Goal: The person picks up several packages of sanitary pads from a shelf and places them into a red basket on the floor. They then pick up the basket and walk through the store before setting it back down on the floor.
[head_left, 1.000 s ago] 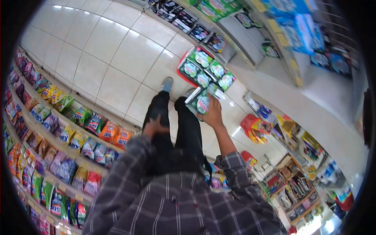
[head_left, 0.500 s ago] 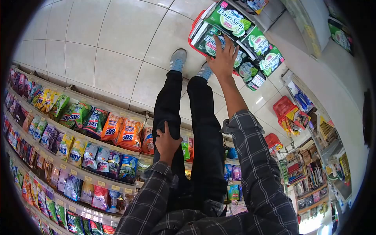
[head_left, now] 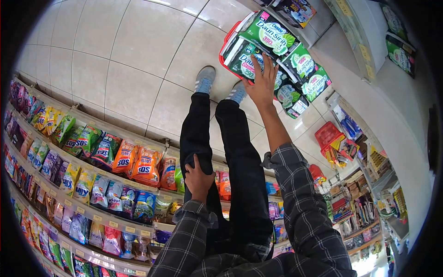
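Observation:
My right hand (head_left: pixel 262 87) lies with fingers spread on green and black Charm Daun Sirih pad packs. Its fingertips touch a dark green pack (head_left: pixel 242 59), while a larger green pack (head_left: pixel 270 36) lies just beyond them. These packs sit close together in a red basket (head_left: pixel 224 45), whose rim shows on the left side; much of the basket is hidden. My left hand (head_left: pixel 199 180) rests on my left leg near the knee, fingers apart and holding nothing.
Tiered shelves (head_left: pixel 106 124) on the left carry rows of pouches, among them an orange SOS pouch (head_left: pixel 146 165). A white shelf unit (head_left: pixel 369 69) stands at the right. Further down the aisle are red baskets (head_left: pixel 328 134) with goods. Pale floor tiles (head_left: pixel 143 55) lie ahead.
The view has shifted slightly, so the shelves and my legs appear a little lower. My right hand stays on the packs with its fingers somewhat straighter; my left hand remains on my leg.

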A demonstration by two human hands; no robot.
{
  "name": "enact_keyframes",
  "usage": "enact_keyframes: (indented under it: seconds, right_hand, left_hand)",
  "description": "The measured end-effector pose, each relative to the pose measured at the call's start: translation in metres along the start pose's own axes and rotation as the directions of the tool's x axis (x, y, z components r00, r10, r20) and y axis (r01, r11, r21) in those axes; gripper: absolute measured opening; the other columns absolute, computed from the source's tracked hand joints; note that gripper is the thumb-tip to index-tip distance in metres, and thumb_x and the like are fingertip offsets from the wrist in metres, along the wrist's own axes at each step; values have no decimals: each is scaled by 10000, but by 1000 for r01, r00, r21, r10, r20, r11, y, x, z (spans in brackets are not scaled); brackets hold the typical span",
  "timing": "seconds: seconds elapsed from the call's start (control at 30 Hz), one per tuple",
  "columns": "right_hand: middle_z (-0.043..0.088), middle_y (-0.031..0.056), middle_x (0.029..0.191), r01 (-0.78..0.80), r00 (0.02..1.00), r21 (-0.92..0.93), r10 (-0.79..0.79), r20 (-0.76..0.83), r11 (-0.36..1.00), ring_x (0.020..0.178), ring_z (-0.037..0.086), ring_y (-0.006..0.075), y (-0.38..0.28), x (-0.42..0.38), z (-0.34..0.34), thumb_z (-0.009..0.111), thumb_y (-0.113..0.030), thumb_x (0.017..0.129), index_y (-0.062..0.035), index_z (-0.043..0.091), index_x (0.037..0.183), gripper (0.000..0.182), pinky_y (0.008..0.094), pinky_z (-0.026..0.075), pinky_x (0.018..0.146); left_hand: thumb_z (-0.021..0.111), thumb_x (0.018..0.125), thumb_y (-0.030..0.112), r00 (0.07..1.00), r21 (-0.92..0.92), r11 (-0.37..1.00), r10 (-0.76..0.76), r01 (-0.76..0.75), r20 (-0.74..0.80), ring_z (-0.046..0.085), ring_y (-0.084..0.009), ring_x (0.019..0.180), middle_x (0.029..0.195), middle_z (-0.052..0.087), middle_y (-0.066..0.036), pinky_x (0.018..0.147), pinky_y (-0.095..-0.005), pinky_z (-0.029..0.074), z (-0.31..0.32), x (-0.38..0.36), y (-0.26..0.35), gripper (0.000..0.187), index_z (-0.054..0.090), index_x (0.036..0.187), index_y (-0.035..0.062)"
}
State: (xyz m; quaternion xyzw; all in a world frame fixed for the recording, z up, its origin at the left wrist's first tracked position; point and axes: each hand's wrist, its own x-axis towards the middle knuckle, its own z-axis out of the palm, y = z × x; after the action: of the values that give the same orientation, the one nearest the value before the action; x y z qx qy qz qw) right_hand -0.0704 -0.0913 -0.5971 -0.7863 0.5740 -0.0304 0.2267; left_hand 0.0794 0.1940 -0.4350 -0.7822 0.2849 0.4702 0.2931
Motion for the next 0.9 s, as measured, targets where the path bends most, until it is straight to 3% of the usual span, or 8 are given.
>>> enact_keyframes:
  seconds: [0.17,0.27,0.33,0.47,0.63,0.77,0.9]
  right_hand:
    - [278,168,1533,1,999,13,-1,-37,1000,1426,265,390,-1,0,4,833,-176,656,-181,407,1459,909,623,186,1161]
    - [243,187,1556,-5,1000,-65,4,-25,998,1443,235,395,-1,0,5,824,-287,680,-161,392,1465,904,652,131,1154]
    - [227,198,1568,-11,1000,-27,11,-6,1000,1451,224,391,-4,2,-6,803,-433,707,-140,388,1470,916,657,88,1152]
    - [281,182,1538,39,999,-1,-39,-15,999,1419,271,387,-7,11,-45,742,-514,773,-124,435,1442,834,644,104,1151]
    - [465,121,1388,127,968,-59,-137,-209,990,1238,430,309,2,47,-112,724,-317,852,-118,590,1291,500,513,303,1007]
    - [508,119,1332,110,941,-131,-146,-305,985,1235,449,311,29,91,-173,714,-253,852,-154,606,1267,440,494,263,1032]
    - [517,140,1294,166,825,-293,-295,-482,942,1197,478,292,42,144,-242,743,-235,836,-91,607,1223,435,493,283,1022]
  left_hand:
    - [828,616,451,1000,-27,1000,-1,0,-25,648,-416,898,1180,506,-239,752,-480,544,0,-1,-1,1059,324,1512,194]
    - [829,610,445,999,-49,999,1,-3,-32,648,-418,901,1154,511,-232,753,-487,544,-3,0,1,1055,334,1504,183]
    - [829,607,437,999,-54,999,6,-8,-37,647,-421,905,1148,512,-232,762,-491,544,-4,-1,0,1053,337,1500,176]
    - [819,602,408,998,-92,995,18,-24,-60,640,-431,931,1147,511,-232,804,-488,540,-8,-3,0,1057,325,1504,165]
    - [813,587,388,997,-78,997,20,-26,-75,646,-429,885,1145,500,-235,769,-485,547,-6,-3,-1,1053,341,1498,150]
    - [810,577,366,999,-111,994,3,-8,-52,644,-425,863,1146,497,-232,752,-480,549,-6,-1,1,1045,355,1492,148]
    - [806,578,372,996,-118,993,-1,-10,-89,642,-423,866,1172,496,-234,749,-479,549,-2,-2,2,1043,354,1493,155]
